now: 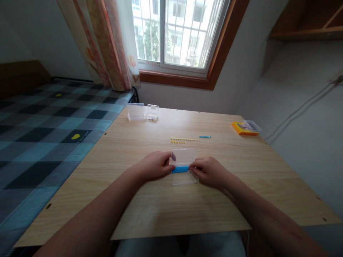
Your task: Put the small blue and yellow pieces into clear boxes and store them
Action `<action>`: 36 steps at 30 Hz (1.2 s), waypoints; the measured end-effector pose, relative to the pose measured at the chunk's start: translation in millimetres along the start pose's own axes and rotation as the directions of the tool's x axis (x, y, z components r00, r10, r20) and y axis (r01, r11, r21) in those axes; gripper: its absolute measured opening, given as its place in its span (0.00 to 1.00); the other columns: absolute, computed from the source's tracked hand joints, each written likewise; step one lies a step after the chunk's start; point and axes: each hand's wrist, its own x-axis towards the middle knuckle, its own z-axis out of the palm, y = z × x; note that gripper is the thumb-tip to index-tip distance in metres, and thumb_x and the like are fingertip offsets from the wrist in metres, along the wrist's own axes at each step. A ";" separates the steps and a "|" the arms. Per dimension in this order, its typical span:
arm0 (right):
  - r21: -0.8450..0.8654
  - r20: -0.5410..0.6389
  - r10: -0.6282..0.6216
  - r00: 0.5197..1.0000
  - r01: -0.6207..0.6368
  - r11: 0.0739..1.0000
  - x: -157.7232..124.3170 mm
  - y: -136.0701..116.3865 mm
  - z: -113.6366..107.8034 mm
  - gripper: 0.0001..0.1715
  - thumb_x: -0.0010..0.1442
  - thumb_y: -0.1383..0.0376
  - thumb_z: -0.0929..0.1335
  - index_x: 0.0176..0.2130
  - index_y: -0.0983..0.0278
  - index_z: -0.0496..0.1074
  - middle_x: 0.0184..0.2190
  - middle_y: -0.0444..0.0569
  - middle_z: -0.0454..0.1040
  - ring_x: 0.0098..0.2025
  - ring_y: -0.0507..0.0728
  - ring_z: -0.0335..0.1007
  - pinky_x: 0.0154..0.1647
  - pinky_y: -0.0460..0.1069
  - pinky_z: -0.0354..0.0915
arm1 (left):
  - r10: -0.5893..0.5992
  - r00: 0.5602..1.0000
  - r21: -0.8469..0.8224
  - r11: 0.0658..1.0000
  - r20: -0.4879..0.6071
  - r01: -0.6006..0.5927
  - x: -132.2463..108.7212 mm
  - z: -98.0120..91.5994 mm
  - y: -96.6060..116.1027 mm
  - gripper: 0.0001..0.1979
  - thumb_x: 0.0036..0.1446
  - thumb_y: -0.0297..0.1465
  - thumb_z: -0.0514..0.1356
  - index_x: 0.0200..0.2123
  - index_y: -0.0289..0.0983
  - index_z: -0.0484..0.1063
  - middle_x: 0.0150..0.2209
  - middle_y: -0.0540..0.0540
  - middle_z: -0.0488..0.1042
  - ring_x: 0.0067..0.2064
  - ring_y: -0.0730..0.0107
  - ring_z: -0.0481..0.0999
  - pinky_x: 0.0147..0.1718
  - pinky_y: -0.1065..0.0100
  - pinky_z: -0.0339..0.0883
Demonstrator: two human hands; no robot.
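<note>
A small clear plastic case (184, 157) lies open on the wooden table (150, 210) in front of me, its lid raised towards the window. A row of blue pieces (179, 170) sits inside it. My left hand (154, 166) grips the case's left edge with curled fingers. My right hand (209, 171) pinches the right end of the case near the blue row. Beyond the case lie two short rows of yellow pieces (183, 140) and a short row of blue pieces (205, 137) on the tabletop.
Two clear plastic boxes (142, 111) stand at the table's far left edge. An orange box with a clear lid (245, 127) sits at the far right. A bed with a checked blue cover (40, 132) adjoins the table's left side; a wall runs along the right.
</note>
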 end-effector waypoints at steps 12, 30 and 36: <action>-0.021 0.012 -0.032 0.999 0.032 0.999 -3.4 1.1 -1.7 0.11 0.65 0.67 0.67 0.39 0.60 0.82 0.33 0.47 0.80 0.32 0.53 0.72 0.34 0.47 0.60 | -0.006 1.000 -0.005 1.000 0.020 0.007 -0.2 -1.8 1.6 0.14 0.58 0.35 0.58 0.47 0.41 0.74 0.31 0.51 0.77 0.32 0.66 0.74 0.31 0.67 0.58; 0.092 -0.285 -0.081 0.955 0.112 0.989 -4.5 12.2 -9.1 0.12 0.66 0.64 0.67 0.39 0.61 0.81 0.27 0.47 0.79 0.26 0.52 0.69 0.29 0.47 0.61 | -0.020 1.000 0.011 1.000 0.005 0.020 0.4 0.8 -0.7 0.14 0.59 0.36 0.57 0.46 0.41 0.74 0.31 0.50 0.77 0.32 0.65 0.74 0.30 0.67 0.58; 0.210 -0.652 0.265 0.710 -0.166 0.963 -4.0 66.5 -18.4 0.17 0.66 0.56 0.66 0.40 0.63 0.81 0.37 0.53 0.82 0.35 0.58 0.74 0.35 0.52 0.68 | -0.020 0.999 -0.024 1.000 0.036 0.021 1.2 -0.5 -3.0 0.14 0.59 0.37 0.57 0.45 0.41 0.75 0.31 0.50 0.77 0.33 0.66 0.73 0.31 0.67 0.58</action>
